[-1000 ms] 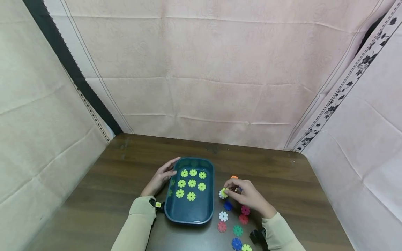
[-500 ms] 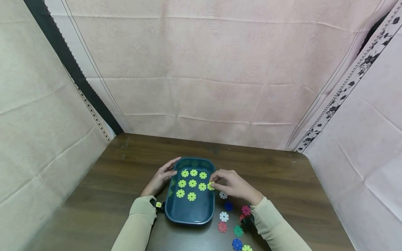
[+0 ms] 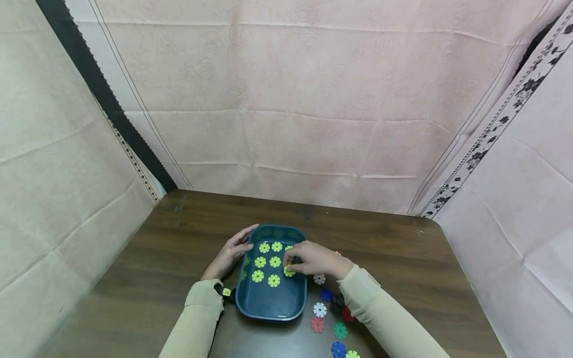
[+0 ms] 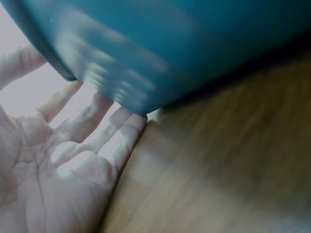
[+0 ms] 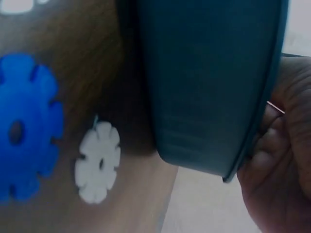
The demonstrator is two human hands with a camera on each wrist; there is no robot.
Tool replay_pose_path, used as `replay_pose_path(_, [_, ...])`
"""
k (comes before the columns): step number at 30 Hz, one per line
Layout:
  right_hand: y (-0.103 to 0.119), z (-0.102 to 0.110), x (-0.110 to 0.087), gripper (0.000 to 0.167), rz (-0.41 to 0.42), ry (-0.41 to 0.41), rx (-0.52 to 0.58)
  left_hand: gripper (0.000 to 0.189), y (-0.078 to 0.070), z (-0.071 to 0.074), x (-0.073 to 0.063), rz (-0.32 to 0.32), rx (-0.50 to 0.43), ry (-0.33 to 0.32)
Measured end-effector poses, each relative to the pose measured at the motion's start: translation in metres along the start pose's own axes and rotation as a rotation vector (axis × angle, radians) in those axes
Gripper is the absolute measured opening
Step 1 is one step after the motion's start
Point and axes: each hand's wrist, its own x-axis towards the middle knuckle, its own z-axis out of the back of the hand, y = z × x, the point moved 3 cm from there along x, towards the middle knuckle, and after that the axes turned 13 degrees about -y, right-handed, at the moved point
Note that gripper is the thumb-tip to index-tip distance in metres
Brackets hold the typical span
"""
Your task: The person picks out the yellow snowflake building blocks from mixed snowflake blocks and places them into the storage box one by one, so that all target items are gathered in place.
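In the head view, my right hand (image 3: 313,258) reaches over the right rim of a dark teal tray (image 3: 270,308) and pinches a yellow-green notched disc (image 3: 289,272). Several matching discs (image 3: 275,261) lie spaced in rows on the tray floor; the hand covers part of them. The right wrist view has the tray wall (image 5: 204,87) between camera and fingertips, so the pinched disc is hidden there. My left hand (image 3: 229,254) rests against the tray's left side. Its fairly straight fingers (image 4: 87,116) touch the outer wall, as the left wrist view shows.
Right of the tray, loose notched discs lie on the brown wooden table (image 3: 380,243): white (image 3: 320,310), blue (image 3: 338,349), pink (image 3: 317,325), green (image 3: 340,330), and a red one (image 3: 347,314) partly under the right sleeve. Pale cloth walls (image 3: 304,124) enclose the table.
My right hand has carried the yellow-green disc leftward from the loose discs, across the tray's right rim and into the tray. The left hand and tray stay in place.
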Motion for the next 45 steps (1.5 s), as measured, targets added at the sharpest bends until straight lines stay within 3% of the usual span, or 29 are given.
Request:
replay_pose_path(9, [-0.001,-0.006,0.008,0.004,0.032,0.067,-0.039,0.055,-0.002,0.000,0.001,-0.007,-0.003,-0.001])
replay_pose_path(16, [0.000,-0.008,0.006,0.005,0.050,0.038,-0.090,0.054,0.000,0.000,0.001,-0.013,-0.002,0.007])
replay_pose_path(24, [-0.004,-0.010,0.004,0.007,0.012,0.007,-0.117,0.054,0.000,0.000,0.001,-0.015,0.000,-0.001])
replay_pose_path(27, [-0.007,-0.010,0.003,0.008,0.018,0.002,-0.076,0.054,-0.002,-0.001,0.001,-0.013,0.002,-0.004])
replay_pose_path(35, [-0.005,-0.004,0.002,0.015,0.006,-0.014,0.175,0.055,-0.002,-0.001,0.000,-0.004,-0.003,-0.010])
replay_pose_path(45, [-0.011,0.017,-0.003,0.019,-0.035,-0.150,0.258,0.056,0.000,-0.001,0.000,-0.027,0.004,0.005])
